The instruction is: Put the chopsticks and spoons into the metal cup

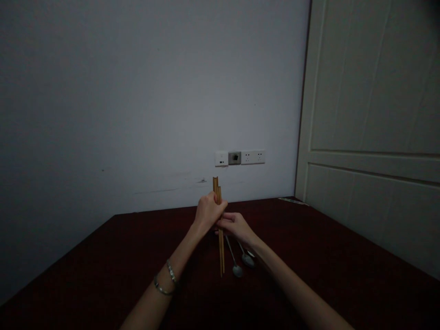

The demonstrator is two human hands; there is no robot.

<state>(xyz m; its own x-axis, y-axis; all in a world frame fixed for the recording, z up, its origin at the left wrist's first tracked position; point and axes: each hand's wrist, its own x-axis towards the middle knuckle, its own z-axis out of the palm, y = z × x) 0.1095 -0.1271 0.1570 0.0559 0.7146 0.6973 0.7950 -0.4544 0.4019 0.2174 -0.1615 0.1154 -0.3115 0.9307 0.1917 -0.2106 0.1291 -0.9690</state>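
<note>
Spoons [237, 271] lie beside chopsticks [221, 252], handles partly hidden by right hand [237, 227], fingers pinched at chopsticks' middle. Left hand [208, 210] grips them higher. Dark red table [144, 240], plain wall [137, 114], sockets [253, 157], panelled door [371, 91] right.

The lone head-worn camera looks forward and down across the nearby table [144, 238] to the wall [144, 101] behind it.

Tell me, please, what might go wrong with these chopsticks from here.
The chopsticks stand uneven at their upper ends, so one might slip from the left hand.

The spoons have handles running up toward the right hand, so that hand could knock them if it dips.
</note>
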